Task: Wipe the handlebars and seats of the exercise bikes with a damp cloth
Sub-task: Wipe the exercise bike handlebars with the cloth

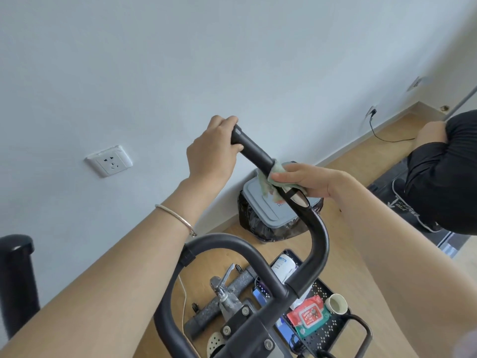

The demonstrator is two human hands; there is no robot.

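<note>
Green cloth (265, 183) pinched on handlebar (254, 152) by right hand (307, 180); left hand (214, 148) grips end; lid (260, 205) lettering perhaps "H"

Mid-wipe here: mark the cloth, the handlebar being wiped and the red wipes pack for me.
cloth (264, 183), head view, on the bunched green fabric left of the bar.
handlebar (254, 149), head view, on the bare black grip above the cloth.
wipes pack (308, 317), head view, on its red top face.
</note>
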